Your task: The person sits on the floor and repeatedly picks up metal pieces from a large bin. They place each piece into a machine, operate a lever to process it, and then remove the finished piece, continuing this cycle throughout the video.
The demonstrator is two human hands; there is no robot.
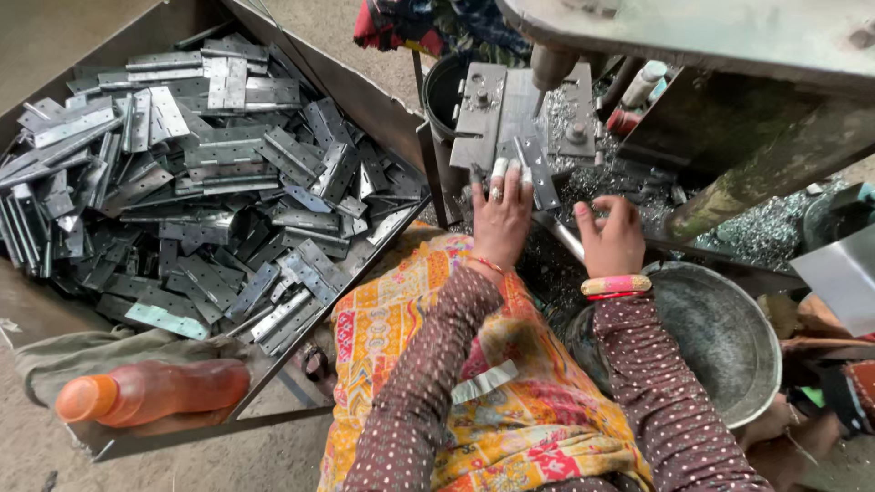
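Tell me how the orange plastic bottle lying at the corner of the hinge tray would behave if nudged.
The orange plastic bottle lies on its side, so its round body would probably roll. It looks filled, so likely fairly heavy for its size. The smooth plastic may be somewhat slippery.

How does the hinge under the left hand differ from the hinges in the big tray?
The hinge under the left hand lies alone on the machine bed, fingers on its end; the hinges in the tray are heaped loosely, overlapping at all angles, untouched. The single hinge sits amid metal shavings; the heap does not. Both are grey metal with holes.
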